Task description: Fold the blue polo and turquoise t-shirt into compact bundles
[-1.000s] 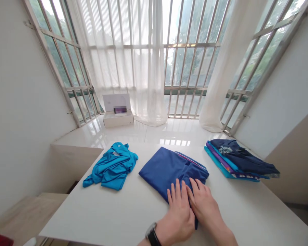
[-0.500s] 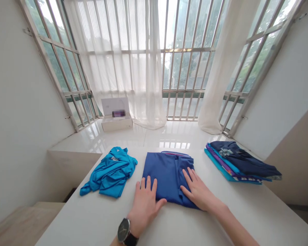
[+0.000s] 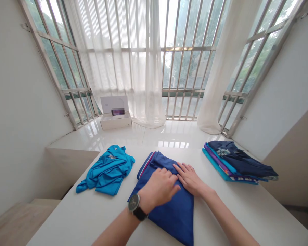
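Observation:
A royal-blue garment [image 3: 173, 215] lies folded on the white table in front of me, a red-and-white stripe along its upper left edge. Over its middle is my left hand [image 3: 160, 188], with a black watch on the wrist. That hand's fingers bend downward and its thumb stands apart; the fingertips are hidden, so I cannot tell if cloth is between them. My right hand [image 3: 188, 177] rests flat on the garment's upper right edge, fingers stretched out. To the left a crumpled turquoise shirt [image 3: 110, 172] lies apart from both hands.
A stack of folded clothes [image 3: 238, 160], navy on top, sits at the table's right side. Behind the table [image 3: 66, 218], a white box [image 3: 115, 121] with its lid up stands on the glossy sill [image 3: 143, 136]. White curtains [image 3: 149, 85] hang before barred windows.
The blue garment's lower part now spreads nearer to me, and its striped edge shows at the left instead of the top. My left hand has moved up and right over it.

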`<control>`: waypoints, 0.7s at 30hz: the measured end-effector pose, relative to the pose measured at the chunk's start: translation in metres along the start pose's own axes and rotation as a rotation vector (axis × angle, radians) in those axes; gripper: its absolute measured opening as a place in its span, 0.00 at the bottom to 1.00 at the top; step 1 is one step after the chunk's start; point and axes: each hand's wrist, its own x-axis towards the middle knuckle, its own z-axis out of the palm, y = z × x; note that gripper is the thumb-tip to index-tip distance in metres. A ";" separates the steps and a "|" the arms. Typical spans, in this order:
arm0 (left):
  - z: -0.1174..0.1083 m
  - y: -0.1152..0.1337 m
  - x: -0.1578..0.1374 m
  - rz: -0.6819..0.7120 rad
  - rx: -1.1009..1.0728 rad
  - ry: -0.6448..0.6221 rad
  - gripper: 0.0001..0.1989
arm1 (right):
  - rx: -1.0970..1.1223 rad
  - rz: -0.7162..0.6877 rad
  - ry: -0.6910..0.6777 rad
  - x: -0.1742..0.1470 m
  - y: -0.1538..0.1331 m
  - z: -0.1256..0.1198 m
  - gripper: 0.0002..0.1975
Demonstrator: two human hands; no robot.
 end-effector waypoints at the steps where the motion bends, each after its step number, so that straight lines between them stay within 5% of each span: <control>1: 0.004 -0.018 0.009 -0.034 0.023 0.052 0.18 | 0.018 -0.027 -0.018 0.004 0.001 -0.002 0.27; 4: 0.027 -0.064 0.022 -0.091 0.053 -0.009 0.29 | 0.058 -0.066 -0.040 0.012 0.003 -0.006 0.27; 7: 0.055 -0.084 0.013 -0.120 0.033 -0.060 0.28 | 0.079 -0.052 -0.014 0.015 0.002 -0.005 0.27; 12: 0.076 -0.075 -0.008 -0.162 0.061 0.008 0.28 | 0.052 0.058 0.104 0.013 -0.021 -0.002 0.25; 16: 0.082 -0.063 -0.015 -0.244 0.071 0.019 0.29 | 0.023 0.232 0.163 0.009 -0.045 0.010 0.33; 21: 0.074 -0.052 -0.015 -0.298 0.118 0.048 0.29 | 0.020 0.225 0.139 0.007 -0.047 0.022 0.35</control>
